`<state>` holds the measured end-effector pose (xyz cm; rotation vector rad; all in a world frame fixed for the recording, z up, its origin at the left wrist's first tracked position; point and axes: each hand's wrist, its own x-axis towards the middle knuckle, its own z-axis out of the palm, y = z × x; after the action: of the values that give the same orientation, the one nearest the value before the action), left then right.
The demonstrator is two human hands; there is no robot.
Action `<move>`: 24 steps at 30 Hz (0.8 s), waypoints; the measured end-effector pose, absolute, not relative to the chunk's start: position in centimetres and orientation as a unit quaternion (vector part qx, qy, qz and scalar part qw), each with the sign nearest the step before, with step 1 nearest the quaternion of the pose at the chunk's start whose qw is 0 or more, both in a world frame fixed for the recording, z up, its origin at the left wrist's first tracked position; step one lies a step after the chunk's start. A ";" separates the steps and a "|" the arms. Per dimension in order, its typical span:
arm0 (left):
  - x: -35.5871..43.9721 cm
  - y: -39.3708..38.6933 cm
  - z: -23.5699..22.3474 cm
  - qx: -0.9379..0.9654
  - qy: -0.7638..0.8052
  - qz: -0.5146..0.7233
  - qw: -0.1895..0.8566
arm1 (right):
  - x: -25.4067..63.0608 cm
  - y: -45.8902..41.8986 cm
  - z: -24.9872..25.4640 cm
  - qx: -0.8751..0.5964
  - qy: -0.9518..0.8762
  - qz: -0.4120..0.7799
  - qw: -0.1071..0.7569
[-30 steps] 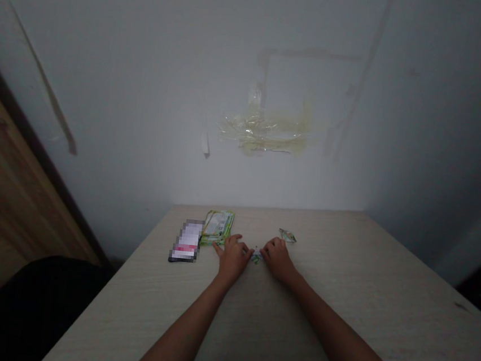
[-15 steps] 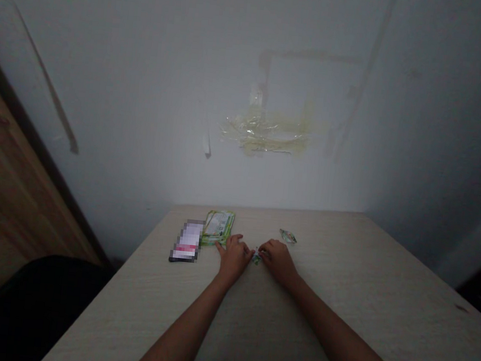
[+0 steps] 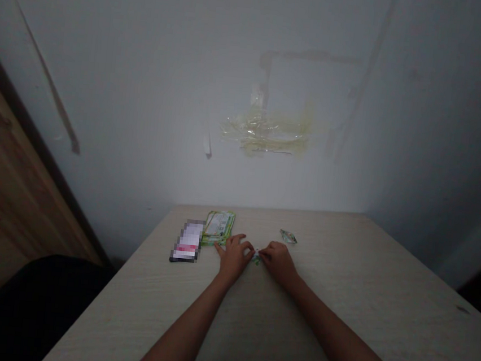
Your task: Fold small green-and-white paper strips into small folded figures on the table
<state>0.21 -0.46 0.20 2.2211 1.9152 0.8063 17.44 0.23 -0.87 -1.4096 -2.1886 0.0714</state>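
Observation:
Between my two hands is a small green-and-white piece of printed paper (image 3: 257,257), partly hidden by fingertips. My left hand (image 3: 234,256) pinches its left side with thumb and forefinger, the other fingers spread toward the stack. From the right, my right hand (image 3: 278,259) pinches the same piece, its fingers bunched together. Close past my left fingers lies a stack of green-and-white printed cards or packets (image 3: 219,226). Beyond my right hand rests a small folded piece with green and white print (image 3: 288,237).
A phone with a blurred screen (image 3: 187,242) lies left of the stack on the pale wooden table (image 3: 315,324). The table's far edge meets a wall (image 3: 148,81) with tape remnants (image 3: 266,135). A dark object (image 3: 37,303) and wooden panel (image 3: 3,169) stand at left.
Both hands stay in nearly the same place. The fingers shift slightly on the small paper piece; everything else on the table lies as before.

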 end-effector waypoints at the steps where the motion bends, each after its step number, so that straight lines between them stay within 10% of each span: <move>1: 0.2 -0.5 0.2 0.729 0.629 0.265 0.052 | 17.4 0.2 -0.9 -0.523 -0.810 0.025 0.263; 24: 0.3 -0.5 0.6 0.735 0.630 0.245 0.051 | 17.0 0.3 -0.8 -0.536 -0.800 0.050 0.267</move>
<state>0.33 -0.54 0.65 2.2366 1.9183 0.7444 17.05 0.27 -0.83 -1.4458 -2.1584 0.1360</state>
